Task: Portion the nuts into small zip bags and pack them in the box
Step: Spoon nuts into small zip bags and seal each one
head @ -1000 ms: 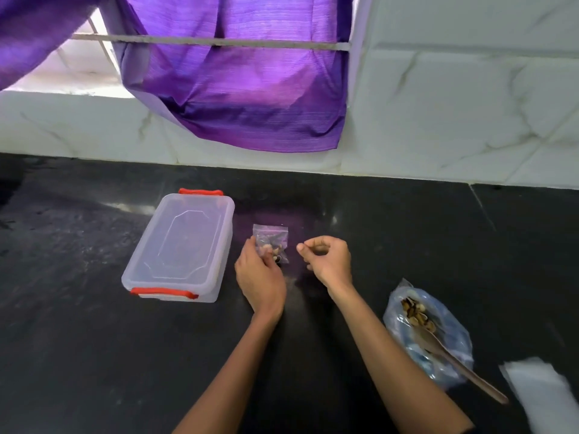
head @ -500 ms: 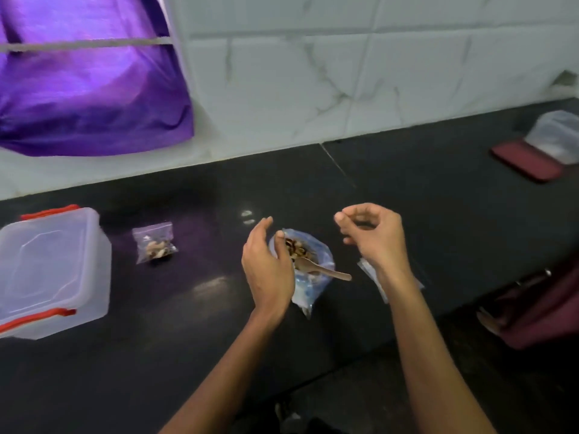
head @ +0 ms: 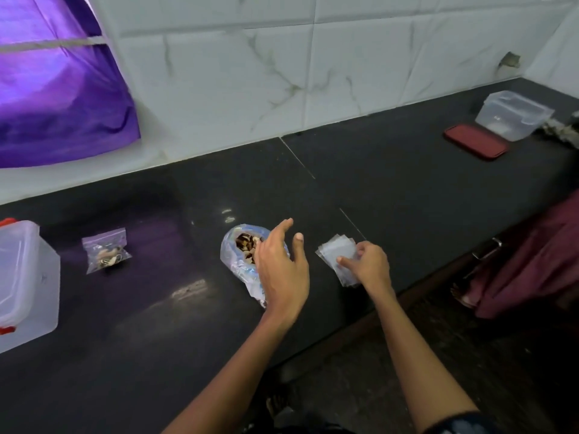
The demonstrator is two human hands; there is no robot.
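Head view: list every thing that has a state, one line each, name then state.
Left hand: open, fingers relaxed, above the nut bag.
Right hand: fingers on the stack of empty zip bags.
Nut bag: open at the top, nuts inside.
Filled zip bag: holds nuts, lies on the counter outside the box.
Stack of empty zip bags: flat, fanned.
Box: lid on.
Far container: red lid off, beside it.

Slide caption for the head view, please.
Right hand picks at empty zip bags; left hand hovers over the nut bag.
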